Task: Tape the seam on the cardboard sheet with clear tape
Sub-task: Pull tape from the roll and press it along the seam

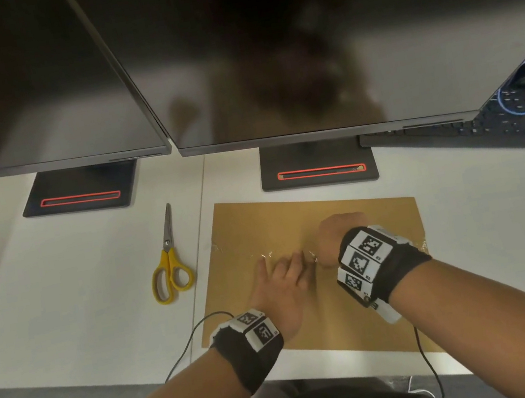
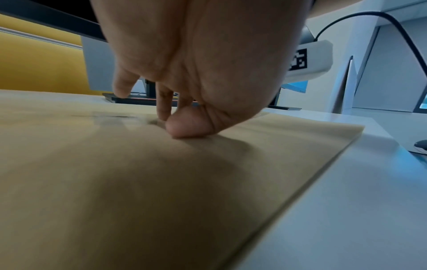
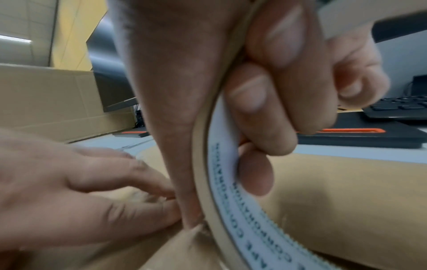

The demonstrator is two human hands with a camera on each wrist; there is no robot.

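Cardboard sheet (image 1: 326, 320): flat on white desk (image 1: 63, 301), below two monitor stands.
Clear tape (image 1: 263, 254): strip across sheet's middle.
Left hand (image 1: 279, 295): fingers extended, pressing strip.
Right hand (image 1: 342, 237): fingers curled around tape roll (image 3: 221, 182).
Scissors (image 1: 170, 266): left of sheet.

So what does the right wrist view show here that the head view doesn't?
Only the right wrist view shows the tape roll, with printed lettering inside its core and the right hand curled through it. Only the head view shows the yellow-handled scissors on the desk left of the sheet, and the shiny tape strip already laid. Both show the left hand pressing the cardboard sheet, and a monitor base.
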